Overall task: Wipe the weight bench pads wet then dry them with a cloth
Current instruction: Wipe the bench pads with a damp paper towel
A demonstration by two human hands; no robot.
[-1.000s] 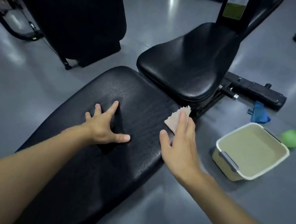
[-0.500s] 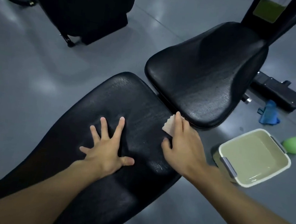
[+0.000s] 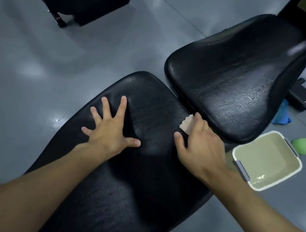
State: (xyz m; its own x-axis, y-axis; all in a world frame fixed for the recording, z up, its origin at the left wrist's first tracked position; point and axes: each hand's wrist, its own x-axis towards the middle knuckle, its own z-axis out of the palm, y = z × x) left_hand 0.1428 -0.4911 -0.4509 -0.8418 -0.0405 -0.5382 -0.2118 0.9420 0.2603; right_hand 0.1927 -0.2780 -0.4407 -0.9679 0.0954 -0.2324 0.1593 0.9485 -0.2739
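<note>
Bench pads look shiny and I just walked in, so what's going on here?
A person is wiping the bench. The right hand presses a small cloth on the long pad, at its edge near the seat pad. The left hand lies flat, fingers spread, on the long pad. A tub, a blue rag and a green bottle sit on the floor beside it.

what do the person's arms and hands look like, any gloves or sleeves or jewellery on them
Both forearms are bare as far as the frame shows: no sleeves. The left hand and the right hand wear no gloves, and no rings, watch or wristband show. A small dark patch at the frame edge by the left arm is too unclear to identify.
</note>
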